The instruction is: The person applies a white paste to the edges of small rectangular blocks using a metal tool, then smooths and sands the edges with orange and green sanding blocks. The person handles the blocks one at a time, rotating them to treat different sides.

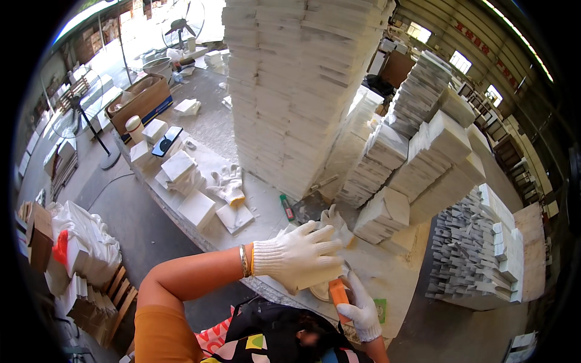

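Note:
My left hand (302, 255), in a white knit glove, is raised over the table's near edge with its fingers stretched out and nothing visible in it. Lower and to the right, my gloved right hand (362, 307) is closed round an orange block-shaped thing (338, 294) whose exact kind I cannot make out. A pale round thing (320, 291) lies beside the orange block, partly covered by my left hand. Beyond my hands are a loose white glove (337, 225) and a small green and red tube (287, 207). A green square (380, 310) lies by my right hand.
A tall stack of white slabs (284, 91) rises straight ahead, with shorter stacks (433, 142) to its right. Tiles (196, 209), another glove (229, 184), a phone (167, 141) and a cardboard box (140, 100) sit on the left of the stone-topped table (266, 233).

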`<action>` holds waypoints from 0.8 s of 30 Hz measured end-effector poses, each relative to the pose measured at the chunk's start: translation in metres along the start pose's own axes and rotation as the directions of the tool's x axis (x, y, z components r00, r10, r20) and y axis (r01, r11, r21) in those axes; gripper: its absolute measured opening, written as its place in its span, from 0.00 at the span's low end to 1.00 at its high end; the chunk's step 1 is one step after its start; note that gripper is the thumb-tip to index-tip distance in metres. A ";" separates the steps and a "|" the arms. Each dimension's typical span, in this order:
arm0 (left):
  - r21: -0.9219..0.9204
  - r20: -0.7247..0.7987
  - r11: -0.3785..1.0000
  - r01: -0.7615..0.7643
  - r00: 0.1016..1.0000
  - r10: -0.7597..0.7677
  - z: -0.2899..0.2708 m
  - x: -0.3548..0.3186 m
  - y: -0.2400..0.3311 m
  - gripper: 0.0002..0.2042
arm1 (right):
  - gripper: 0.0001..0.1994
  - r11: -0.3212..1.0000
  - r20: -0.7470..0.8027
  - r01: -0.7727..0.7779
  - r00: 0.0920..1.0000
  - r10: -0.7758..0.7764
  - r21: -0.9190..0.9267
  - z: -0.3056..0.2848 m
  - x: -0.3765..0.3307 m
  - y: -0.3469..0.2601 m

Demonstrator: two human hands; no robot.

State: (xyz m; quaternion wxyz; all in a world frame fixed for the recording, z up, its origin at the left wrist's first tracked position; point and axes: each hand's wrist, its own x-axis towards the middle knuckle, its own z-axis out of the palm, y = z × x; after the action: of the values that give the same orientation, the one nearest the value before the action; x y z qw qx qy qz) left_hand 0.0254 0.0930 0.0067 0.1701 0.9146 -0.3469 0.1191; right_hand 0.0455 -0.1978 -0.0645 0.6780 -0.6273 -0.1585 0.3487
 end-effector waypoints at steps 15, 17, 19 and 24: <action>-0.006 0.003 0.899 0.437 0.899 -0.437 0.009 0.000 0.027 0.32 | 0.46 0.974 -0.283 0.042 0.959 0.023 0.221 0.008 0.001 0.013; 0.034 0.009 0.877 0.480 0.877 -0.480 0.016 -0.003 0.027 0.33 | 0.42 0.960 -0.331 0.074 0.943 0.020 0.269 0.015 0.005 0.015; 0.038 -0.077 0.885 0.465 0.884 -0.461 0.027 -0.002 0.025 0.31 | 0.39 0.948 -0.356 0.100 0.934 0.015 0.303 0.017 0.012 0.013; -0.054 -0.124 0.936 0.348 0.928 -0.353 0.023 0.004 0.011 0.31 | 0.35 0.914 -0.384 0.141 0.923 0.017 0.380 0.011 0.029 0.011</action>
State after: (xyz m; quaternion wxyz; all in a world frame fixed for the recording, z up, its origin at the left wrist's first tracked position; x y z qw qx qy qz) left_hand 0.0231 0.0737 -0.0106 0.2255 0.9492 -0.1680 0.1413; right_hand 0.0552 -0.1705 -0.0794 0.8205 -0.5253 0.0302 0.2236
